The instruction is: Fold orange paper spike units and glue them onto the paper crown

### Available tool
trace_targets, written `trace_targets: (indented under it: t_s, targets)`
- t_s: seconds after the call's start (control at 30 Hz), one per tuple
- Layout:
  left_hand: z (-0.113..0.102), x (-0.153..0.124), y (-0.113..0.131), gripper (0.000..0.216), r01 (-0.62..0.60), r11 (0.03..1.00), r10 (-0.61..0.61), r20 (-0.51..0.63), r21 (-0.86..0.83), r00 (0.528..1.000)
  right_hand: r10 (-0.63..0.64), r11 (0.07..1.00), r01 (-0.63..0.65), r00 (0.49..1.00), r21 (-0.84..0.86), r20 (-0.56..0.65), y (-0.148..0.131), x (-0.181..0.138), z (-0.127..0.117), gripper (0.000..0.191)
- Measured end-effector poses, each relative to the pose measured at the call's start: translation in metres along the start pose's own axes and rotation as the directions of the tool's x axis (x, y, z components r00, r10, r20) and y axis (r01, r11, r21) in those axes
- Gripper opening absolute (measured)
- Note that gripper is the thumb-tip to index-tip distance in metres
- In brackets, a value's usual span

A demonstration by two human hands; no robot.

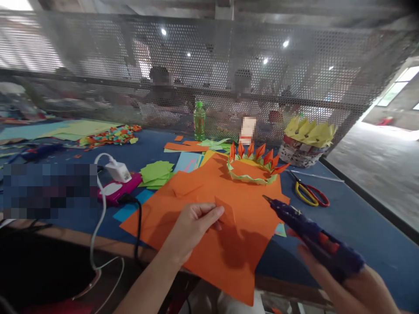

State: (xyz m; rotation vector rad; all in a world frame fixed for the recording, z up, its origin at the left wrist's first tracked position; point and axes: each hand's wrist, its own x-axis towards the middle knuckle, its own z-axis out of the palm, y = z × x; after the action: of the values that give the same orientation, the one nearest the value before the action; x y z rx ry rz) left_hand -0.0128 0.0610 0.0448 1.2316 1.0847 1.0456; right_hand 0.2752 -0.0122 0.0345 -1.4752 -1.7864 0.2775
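Note:
My left hand (203, 220) pinches a small folded piece of orange paper (226, 213) between thumb and fingers, above a large orange paper sheet (258, 235). At the lower right, my right hand (343, 279) is wrapped round a dark blue hot glue gun (314, 233). Its nozzle points left, toward the orange piece but apart from it. Behind the hands, a paper ring (250, 178) of pale green with pointed orange folds rests on the sheet. Another folded orange piece (188, 188) lies to the left of it.
Scissors (309, 194) lie on the blue table at the right. A basket with yellow paper points (303, 148), a green bottle (199, 122) and a perforated metal screen (209, 65) stand behind. At left are green paper squares (157, 173), a magenta power strip (121, 189) and loose cables.

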Motion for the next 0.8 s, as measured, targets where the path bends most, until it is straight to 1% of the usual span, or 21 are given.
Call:
trace_targets:
  t_s: [0.03,0.1,0.13,0.2,0.3,0.43,0.6,0.8]
  targets:
    - [-0.001,0.0,-0.001,0.034,0.001,1.0,-0.001,0.001,-0.014,1.0,-0.014,0.999,0.013,1.0,0.048,0.008,-0.01,0.003,0.007,0.025]
    - [-0.002,-0.001,-0.003,0.037,0.001,0.999,-0.001,0.011,-0.042,1.0,-0.069,0.988,0.071,0.997,0.139,-0.022,-0.027,0.008,0.021,0.02]
    - [-0.003,-0.002,-0.003,0.039,-0.001,0.999,0.002,0.016,-0.052,1.0,-0.102,0.982,0.106,0.994,0.156,-0.035,-0.033,0.01,0.027,0.019]
    - [-0.004,-0.002,-0.005,0.041,-0.013,0.998,0.014,0.012,-0.063,1.0,-0.162,0.974,0.166,0.986,0.153,-0.036,-0.037,0.013,0.039,0.018]
    - [-0.005,-0.002,-0.006,0.041,-0.05,0.997,0.048,-0.036,-0.056,0.998,-0.206,0.972,0.205,0.979,0.116,-0.006,-0.032,0.012,0.049,0.016]
    - [-0.004,0.0,-0.008,0.037,-0.094,0.995,0.089,-0.095,-0.042,0.991,-0.251,0.965,0.244,0.966,0.1,0.056,-0.028,0.011,0.051,0.012]
    - [-0.002,0.001,-0.007,0.035,-0.117,0.993,0.113,-0.114,-0.033,0.987,-0.27,0.962,0.261,0.953,0.082,0.136,-0.035,0.013,0.05,0.007]
    - [-0.003,-0.001,-0.008,0.033,-0.137,0.99,0.135,-0.128,-0.011,0.983,-0.298,0.954,0.289,0.935,0.077,0.192,-0.036,0.014,0.051,0.01]
